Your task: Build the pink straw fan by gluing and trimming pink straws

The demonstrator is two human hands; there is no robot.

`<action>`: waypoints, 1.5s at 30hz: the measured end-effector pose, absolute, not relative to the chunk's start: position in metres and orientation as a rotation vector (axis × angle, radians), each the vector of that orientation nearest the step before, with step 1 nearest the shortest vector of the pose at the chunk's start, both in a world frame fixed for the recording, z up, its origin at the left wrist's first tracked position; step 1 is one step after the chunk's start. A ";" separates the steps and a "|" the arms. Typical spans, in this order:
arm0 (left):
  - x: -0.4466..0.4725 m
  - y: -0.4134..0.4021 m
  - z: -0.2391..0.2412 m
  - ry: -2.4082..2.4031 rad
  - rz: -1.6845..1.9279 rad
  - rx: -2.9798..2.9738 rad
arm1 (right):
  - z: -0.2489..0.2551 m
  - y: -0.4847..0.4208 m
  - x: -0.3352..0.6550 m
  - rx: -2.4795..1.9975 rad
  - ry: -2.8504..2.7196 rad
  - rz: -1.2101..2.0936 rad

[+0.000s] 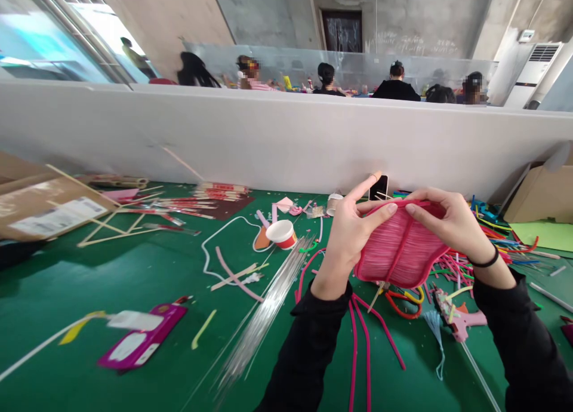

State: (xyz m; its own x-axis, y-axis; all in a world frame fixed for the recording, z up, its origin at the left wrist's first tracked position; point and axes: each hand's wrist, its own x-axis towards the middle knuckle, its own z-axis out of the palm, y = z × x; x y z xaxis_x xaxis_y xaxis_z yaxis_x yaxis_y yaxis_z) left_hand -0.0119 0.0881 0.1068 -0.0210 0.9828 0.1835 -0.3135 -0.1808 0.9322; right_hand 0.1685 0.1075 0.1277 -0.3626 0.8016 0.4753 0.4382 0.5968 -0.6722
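Both hands hold up a pink, curved panel (389,251) that looks built of fuzzy pipe cleaners, with a darker ridge down its middle. My left hand (349,236) pinches its upper left edge between thumb and fingers, the index finger stretched out. At the upper right edge, my right hand (443,221) grips with the thumb in front and the fingers behind. Below the panel, long pink pipe cleaners (367,346) lie on the table. A thin wooden stick (376,297) shows just under the panel's lower edge.
A pink glue gun (463,322), a blue tassel (434,328) and orange-handled scissors (405,304) lie at right. Silvery wires (273,304), a paper cup (282,234) and a purple power strip (143,337) are at left. A white partition (268,137) stands behind the green table (215,370).
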 end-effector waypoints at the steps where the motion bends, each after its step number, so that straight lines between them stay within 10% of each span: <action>1: -0.012 0.088 0.107 0.863 1.471 1.090 | 0.127 0.107 0.170 -0.959 -2.027 0.589; 24: -0.011 0.087 0.101 0.892 1.619 1.123 | 0.121 0.097 0.157 -0.839 -2.076 -0.311; 45: -0.014 0.088 0.095 0.919 1.630 1.160 | 0.114 0.087 0.168 -0.943 -1.675 0.221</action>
